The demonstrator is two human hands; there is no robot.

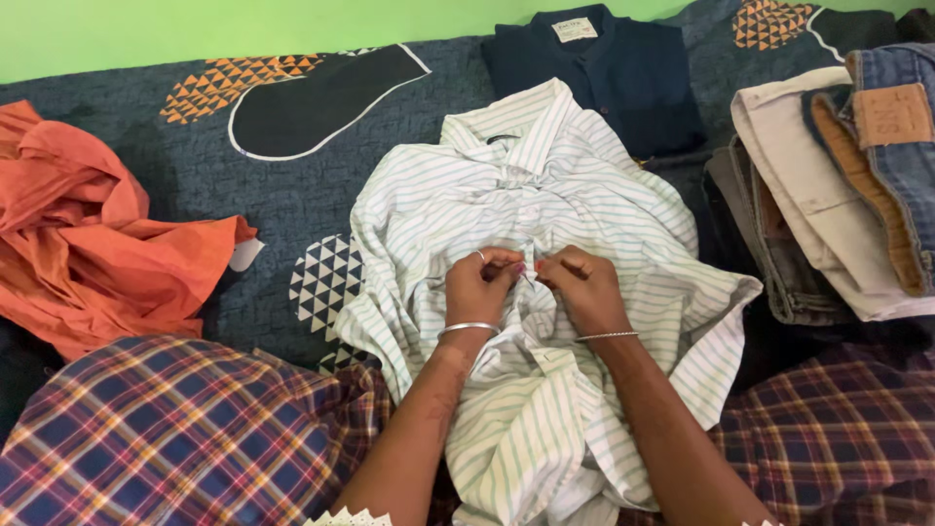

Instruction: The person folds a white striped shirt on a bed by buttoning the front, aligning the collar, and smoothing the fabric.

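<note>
A white shirt with thin green stripes lies spread on the bed in front of me, collar pointing away. My left hand and my right hand meet at the shirt's front placket, near its middle. Both pinch the fabric there with closed fingers, thumbs almost touching. What sits between the fingertips is too small to tell. A silver bangle circles each wrist, and a ring shows on my left hand.
A crumpled orange garment lies at the left. A dark navy shirt lies beyond the striped one. Folded trousers and jeans are stacked at the right. The dark patterned bedsheet covers the bed; my plaid-clad knees frame the near edge.
</note>
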